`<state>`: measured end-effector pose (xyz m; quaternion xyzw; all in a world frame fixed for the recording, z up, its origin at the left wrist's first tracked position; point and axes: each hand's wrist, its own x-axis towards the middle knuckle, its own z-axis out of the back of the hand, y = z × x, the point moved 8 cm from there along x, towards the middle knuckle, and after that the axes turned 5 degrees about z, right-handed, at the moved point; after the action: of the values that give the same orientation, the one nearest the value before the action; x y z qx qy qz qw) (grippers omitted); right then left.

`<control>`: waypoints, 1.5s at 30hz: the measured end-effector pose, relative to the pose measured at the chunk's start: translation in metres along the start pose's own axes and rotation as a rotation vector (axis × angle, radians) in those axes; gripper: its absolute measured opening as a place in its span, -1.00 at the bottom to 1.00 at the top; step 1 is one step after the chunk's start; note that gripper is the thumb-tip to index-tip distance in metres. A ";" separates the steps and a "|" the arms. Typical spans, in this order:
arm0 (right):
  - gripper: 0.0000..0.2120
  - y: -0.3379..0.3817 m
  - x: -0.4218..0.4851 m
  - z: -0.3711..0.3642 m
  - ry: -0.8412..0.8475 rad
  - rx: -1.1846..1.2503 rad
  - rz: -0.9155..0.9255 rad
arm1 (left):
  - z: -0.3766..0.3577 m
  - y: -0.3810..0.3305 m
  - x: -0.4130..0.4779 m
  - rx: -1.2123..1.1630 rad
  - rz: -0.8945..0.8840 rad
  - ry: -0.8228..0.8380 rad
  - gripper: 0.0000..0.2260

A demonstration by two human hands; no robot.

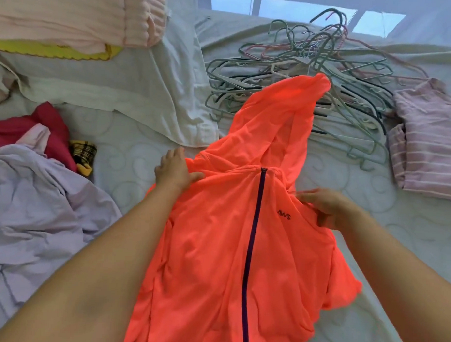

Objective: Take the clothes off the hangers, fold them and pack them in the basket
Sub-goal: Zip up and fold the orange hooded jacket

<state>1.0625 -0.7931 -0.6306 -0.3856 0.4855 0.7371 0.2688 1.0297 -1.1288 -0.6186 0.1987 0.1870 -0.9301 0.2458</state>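
While the bright orange zip-front hooded jacket point(243, 222) lies face up on the quilted white mattress point(132, 167), its long axis follows the dark zip from bottom centre up to the hood at upper centre. Left hand point(174, 169) presses flat on one shoulder; right hand point(325, 207) pinches the other. Both are equally near, so a sideways fold looks likely.
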 end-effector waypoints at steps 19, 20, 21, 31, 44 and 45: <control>-0.47 0.101 -0.247 0.089 0.168 0.108 0.560 | 0.254 -0.014 -0.160 -0.800 -0.305 -0.059 -0.86; -0.46 0.106 -0.262 0.099 0.172 0.080 0.551 | 0.278 -0.022 -0.174 -0.725 -0.358 -0.122 -0.87; -0.46 0.111 -0.279 0.108 0.177 0.048 0.551 | 0.299 -0.030 -0.190 -0.666 -0.409 -0.169 -0.87; -0.70 0.193 -0.457 0.163 0.119 -0.110 0.781 | 0.399 -0.082 -0.301 -0.425 -0.599 0.048 -0.66; -0.88 0.225 -0.561 0.218 -0.297 -0.546 0.888 | 0.474 -0.070 -0.355 -0.875 -0.589 -0.243 -0.93; -0.87 0.223 -0.562 0.221 -0.324 -0.528 0.902 | 0.475 -0.070 -0.357 -0.876 -0.583 -0.254 -0.93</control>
<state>1.1365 -0.6875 0.0000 -0.0751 0.3536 0.9261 -0.1085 1.1458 -1.1467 -0.0323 -0.0966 0.5734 -0.8115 0.0582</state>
